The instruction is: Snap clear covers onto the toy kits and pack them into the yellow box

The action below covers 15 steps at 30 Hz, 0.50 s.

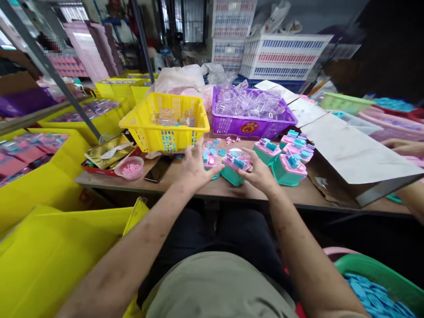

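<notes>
Nearside of the purple basket (255, 126), gripping clear cover (236, 155) in curled right hand (260, 171); with left hand (194, 166) spread, seemingly empty; risking tilt from one-sided pressure.

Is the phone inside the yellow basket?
No, the phone lies on the table, on the near side of the yellow basket.

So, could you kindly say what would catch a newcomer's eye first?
Probably the bright yellow slotted plastic basket left of centre, and to its right the purple plastic basket of clear plastic pieces. Nearer, the right hand grips a teal-and-pink box with a clear domed top, the open left hand beside it.
</notes>
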Each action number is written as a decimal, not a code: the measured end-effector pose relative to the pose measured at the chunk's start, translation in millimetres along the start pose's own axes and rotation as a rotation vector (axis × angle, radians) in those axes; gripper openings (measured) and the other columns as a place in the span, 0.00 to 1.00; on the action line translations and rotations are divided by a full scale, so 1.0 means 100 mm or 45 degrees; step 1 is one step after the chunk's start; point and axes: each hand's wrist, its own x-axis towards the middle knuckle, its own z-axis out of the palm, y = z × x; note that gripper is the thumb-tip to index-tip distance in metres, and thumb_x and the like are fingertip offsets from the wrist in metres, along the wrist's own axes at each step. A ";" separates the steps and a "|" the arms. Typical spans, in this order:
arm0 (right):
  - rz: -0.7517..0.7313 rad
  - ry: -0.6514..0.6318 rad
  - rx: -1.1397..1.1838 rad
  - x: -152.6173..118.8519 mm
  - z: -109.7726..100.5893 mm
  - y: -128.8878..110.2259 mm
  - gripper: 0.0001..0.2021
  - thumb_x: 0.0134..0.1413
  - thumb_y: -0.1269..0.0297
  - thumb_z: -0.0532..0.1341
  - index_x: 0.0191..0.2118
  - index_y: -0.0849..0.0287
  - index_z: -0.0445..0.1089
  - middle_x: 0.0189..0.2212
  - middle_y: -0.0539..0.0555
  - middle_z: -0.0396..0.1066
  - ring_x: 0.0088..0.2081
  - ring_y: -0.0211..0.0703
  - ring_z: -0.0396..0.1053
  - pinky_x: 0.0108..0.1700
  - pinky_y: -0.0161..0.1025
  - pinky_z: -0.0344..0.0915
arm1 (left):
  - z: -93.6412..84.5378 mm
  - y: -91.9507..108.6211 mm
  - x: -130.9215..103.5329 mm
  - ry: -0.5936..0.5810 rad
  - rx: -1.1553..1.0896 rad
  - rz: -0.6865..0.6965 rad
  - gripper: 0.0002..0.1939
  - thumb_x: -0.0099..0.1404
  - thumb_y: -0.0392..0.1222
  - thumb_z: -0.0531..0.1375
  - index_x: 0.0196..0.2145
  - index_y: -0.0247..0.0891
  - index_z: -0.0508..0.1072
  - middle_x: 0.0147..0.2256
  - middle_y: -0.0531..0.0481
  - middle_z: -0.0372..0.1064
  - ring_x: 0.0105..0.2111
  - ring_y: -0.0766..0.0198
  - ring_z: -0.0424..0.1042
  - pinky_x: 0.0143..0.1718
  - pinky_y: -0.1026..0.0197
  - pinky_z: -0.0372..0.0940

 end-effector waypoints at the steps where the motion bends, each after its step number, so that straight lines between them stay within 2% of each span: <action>1: -0.019 -0.043 -0.040 -0.04 -0.11 0.05 0.40 0.62 0.55 0.69 0.78 0.51 0.63 0.68 0.63 0.74 0.67 0.64 0.75 0.71 0.61 0.72 | 0.24 0.05 0.16 -0.022 0.037 -0.039 0.53 0.65 0.58 0.80 0.77 0.42 0.60 0.74 0.25 0.56 0.71 0.23 0.68 0.73 0.28 0.65; 2: -0.016 -0.069 -0.096 -0.09 -0.22 0.10 0.41 0.61 0.57 0.70 0.78 0.49 0.64 0.68 0.63 0.73 0.69 0.65 0.73 0.72 0.61 0.71 | 0.42 0.05 0.27 -0.044 0.065 -0.076 0.53 0.65 0.57 0.81 0.76 0.42 0.60 0.73 0.25 0.56 0.71 0.22 0.69 0.72 0.27 0.65; 4: 0.061 -0.082 -0.222 -0.16 -0.38 0.17 0.46 0.58 0.56 0.73 0.80 0.46 0.63 0.70 0.65 0.69 0.70 0.69 0.72 0.71 0.63 0.72 | 0.58 -0.07 0.39 -0.076 0.107 -0.109 0.50 0.66 0.52 0.80 0.76 0.42 0.60 0.69 0.27 0.60 0.67 0.25 0.74 0.70 0.29 0.68; 7: 0.217 -0.030 -0.347 -0.16 -0.50 0.17 0.58 0.51 0.43 0.81 0.83 0.44 0.58 0.72 0.70 0.66 0.66 0.79 0.74 0.67 0.69 0.74 | 0.48 -0.36 0.42 -0.171 0.104 0.075 0.45 0.65 0.43 0.78 0.73 0.44 0.64 0.66 0.35 0.65 0.67 0.35 0.74 0.73 0.37 0.67; 9: 0.255 -0.021 -0.394 -0.07 -0.50 0.09 0.65 0.44 0.35 0.83 0.84 0.47 0.58 0.71 0.72 0.69 0.65 0.83 0.74 0.65 0.72 0.73 | 0.38 -0.52 0.41 -0.260 0.064 0.235 0.47 0.63 0.39 0.78 0.74 0.48 0.64 0.68 0.39 0.63 0.72 0.39 0.70 0.78 0.41 0.63; 12: 0.323 -0.185 -0.488 0.14 -0.48 -0.06 0.64 0.40 0.37 0.85 0.81 0.50 0.63 0.64 0.71 0.77 0.59 0.81 0.79 0.58 0.69 0.77 | 0.36 -0.62 0.40 -0.279 -0.033 0.283 0.50 0.64 0.38 0.76 0.77 0.52 0.61 0.72 0.40 0.62 0.75 0.39 0.66 0.79 0.37 0.61; 14: 0.404 -0.356 -0.538 0.24 -0.51 -0.14 0.59 0.41 0.43 0.85 0.78 0.52 0.66 0.58 0.68 0.82 0.50 0.73 0.83 0.50 0.61 0.80 | 0.32 -0.60 0.36 -0.292 -0.151 0.266 0.48 0.66 0.38 0.74 0.77 0.51 0.61 0.72 0.40 0.65 0.73 0.38 0.69 0.78 0.35 0.62; 15: 0.444 -0.429 -0.540 0.26 -0.54 -0.17 0.57 0.43 0.45 0.85 0.77 0.53 0.68 0.54 0.67 0.84 0.44 0.68 0.84 0.45 0.57 0.79 | 0.23 -0.59 0.32 -0.314 -0.240 0.266 0.47 0.66 0.39 0.73 0.78 0.50 0.62 0.72 0.40 0.66 0.72 0.37 0.70 0.77 0.36 0.64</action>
